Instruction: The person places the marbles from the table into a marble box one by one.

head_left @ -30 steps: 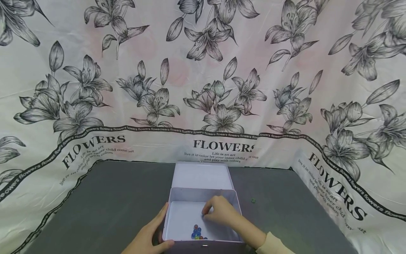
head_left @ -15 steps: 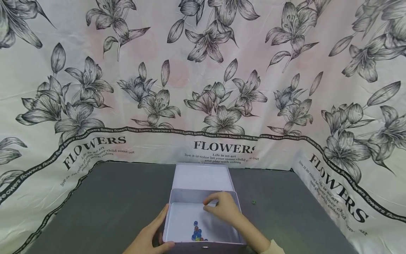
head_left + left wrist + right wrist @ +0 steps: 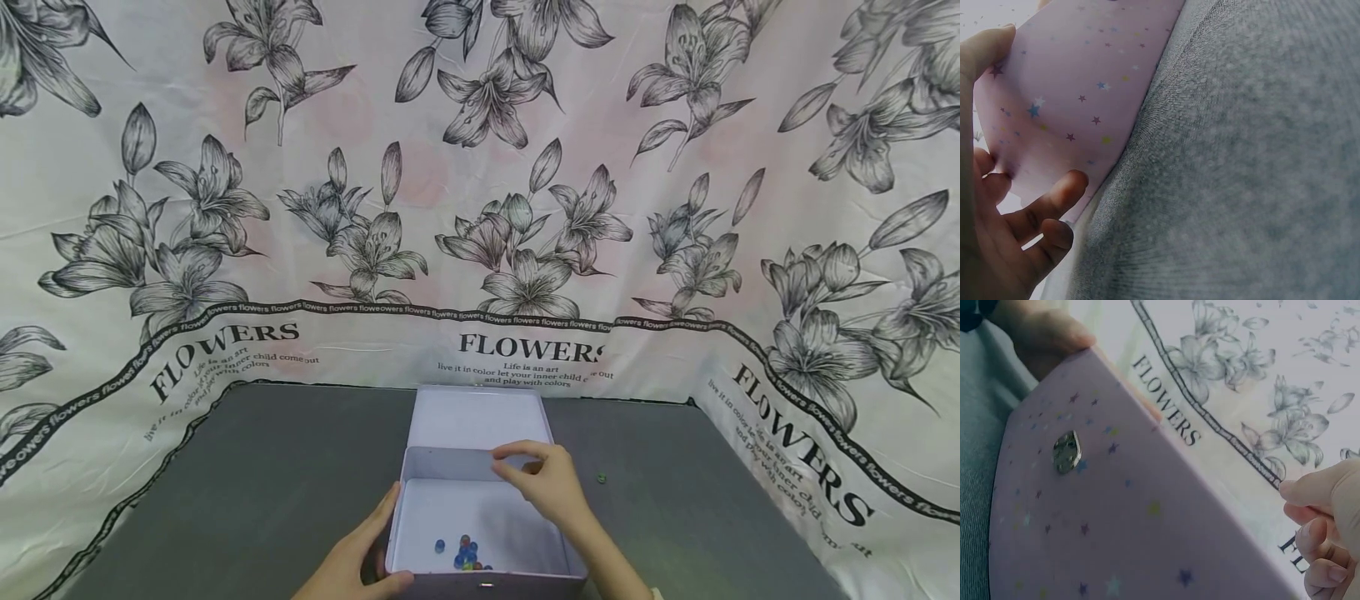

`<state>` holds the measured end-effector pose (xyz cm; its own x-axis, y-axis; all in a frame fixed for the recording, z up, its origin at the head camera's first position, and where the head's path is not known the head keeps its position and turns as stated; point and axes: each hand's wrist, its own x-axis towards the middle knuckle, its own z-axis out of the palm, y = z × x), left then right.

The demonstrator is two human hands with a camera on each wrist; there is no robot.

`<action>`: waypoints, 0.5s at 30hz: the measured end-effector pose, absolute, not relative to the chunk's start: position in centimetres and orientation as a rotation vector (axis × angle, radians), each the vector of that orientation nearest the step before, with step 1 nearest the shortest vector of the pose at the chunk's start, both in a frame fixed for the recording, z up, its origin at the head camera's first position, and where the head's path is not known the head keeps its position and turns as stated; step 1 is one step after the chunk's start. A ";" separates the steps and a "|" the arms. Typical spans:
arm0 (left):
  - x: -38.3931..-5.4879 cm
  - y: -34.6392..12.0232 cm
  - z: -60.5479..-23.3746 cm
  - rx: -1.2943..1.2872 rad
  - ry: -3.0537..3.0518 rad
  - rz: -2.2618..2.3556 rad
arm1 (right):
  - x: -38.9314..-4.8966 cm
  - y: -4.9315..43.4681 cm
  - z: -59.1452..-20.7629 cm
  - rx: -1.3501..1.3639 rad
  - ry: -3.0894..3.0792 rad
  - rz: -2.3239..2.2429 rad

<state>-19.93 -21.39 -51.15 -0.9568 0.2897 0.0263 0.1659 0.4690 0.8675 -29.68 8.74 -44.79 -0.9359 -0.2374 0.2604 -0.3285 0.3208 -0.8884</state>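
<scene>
A pale lilac box [image 3: 525, 557] printed with small stars lies with its hinged lid [image 3: 477, 417] open at the back. My left hand [image 3: 358, 550] grips its front left corner, thumb at the front edge and fingers along the left wall; in the left wrist view, some fingers [image 3: 1047, 206] curl loosely by the box. Several blue, red and yellow-green marbles [image 3: 467, 550] cluster inside at the front, and one blue marble [image 3: 439, 547] sits apart to their left. My right hand [image 3: 546, 483] hovers over the box's back right part, thumb and index tips slightly apart, nothing visible between them.
A small green piece [image 3: 602, 478] lies on the grey cloth-covered table [image 3: 307, 467], right of the box. A metal clasp [image 3: 1067, 452] sits on the box's front wall. Flower-printed curtain [image 3: 390, 350] encloses the table at the back and sides.
The right hand has let go of a blue marble and risen up and back to the right. That marble has rolled forward, then left of the cluster. The left hand keeps its grip.
</scene>
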 end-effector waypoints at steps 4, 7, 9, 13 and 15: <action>-20.0 -21.4 -51.1 0.399 2.596 1.492 | -29.9 9.3 -44.9 0.489 -2.481 1.695; -20.1 -21.4 -51.1 0.405 2.609 1.478 | -30.1 9.9 -45.0 0.451 -2.464 1.693; -20.1 -21.4 -51.2 0.405 2.615 1.468 | -30.4 10.6 -45.1 0.428 -2.452 1.685; -20.1 -21.3 -51.2 0.403 2.624 1.460 | -30.8 12.4 -45.6 0.399 -2.426 1.658; -20.0 -21.3 -51.1 0.411 2.625 1.465 | -30.9 13.6 -45.8 0.378 -2.421 1.631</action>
<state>-20.03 -21.31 -51.12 -0.9575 0.2858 0.0377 0.1822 0.4986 0.8475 -30.93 13.57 -45.81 -0.9478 -0.0997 0.3029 -0.3182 0.3594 -0.8773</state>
